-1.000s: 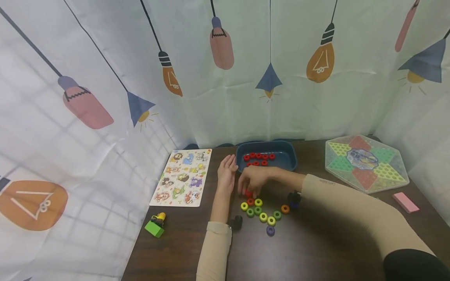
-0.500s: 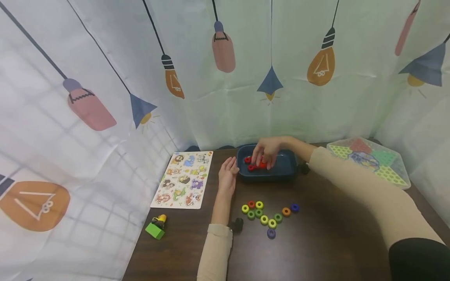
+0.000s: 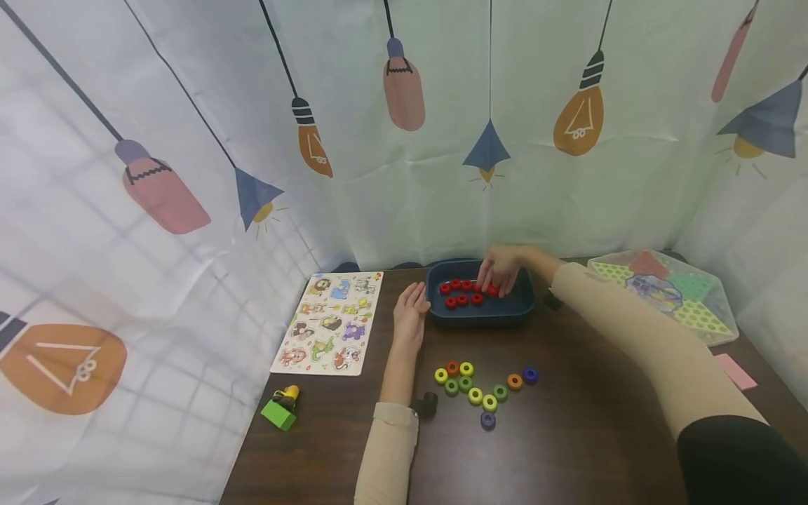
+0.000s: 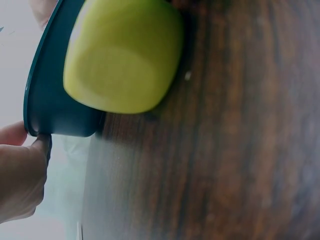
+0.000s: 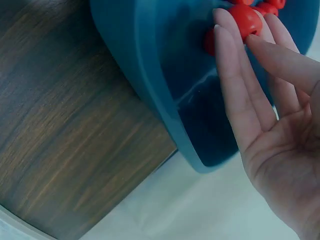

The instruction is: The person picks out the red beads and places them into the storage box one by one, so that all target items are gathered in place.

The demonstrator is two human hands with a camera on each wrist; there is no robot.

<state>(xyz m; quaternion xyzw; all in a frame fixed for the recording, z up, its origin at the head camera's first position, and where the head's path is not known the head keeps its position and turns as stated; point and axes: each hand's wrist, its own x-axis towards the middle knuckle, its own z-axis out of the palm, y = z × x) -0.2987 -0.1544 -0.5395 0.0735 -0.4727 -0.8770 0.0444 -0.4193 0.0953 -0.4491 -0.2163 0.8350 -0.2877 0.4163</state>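
My right hand (image 3: 501,268) reaches into a dark blue tray (image 3: 480,322) at the back of the table. In the right wrist view its thumb and fingers pinch a red ring bead (image 5: 246,21) low inside the tray. Several other red ring beads (image 3: 462,299) lie there to the left of the fingers. My left hand (image 3: 410,312) rests against the tray's left wall with its fingers extended along the outside. In the left wrist view the fingertips meet the tray's end, and a yellow bead (image 4: 125,65) looms large near the camera.
Nearer on the table lie loose beads: red (image 3: 452,367), yellow (image 3: 475,396), green (image 3: 466,384), orange (image 3: 514,381), blue (image 3: 530,375) and purple (image 3: 488,420). An animal puzzle board (image 3: 328,322) and green block (image 3: 278,415) are left; a game board (image 3: 663,294) and pink block (image 3: 736,372) right.
My right hand has gone from the red beads on the table into the tray, then shifted right there. One red bead fewer lies on the table. My left hand has stayed beside the tray.
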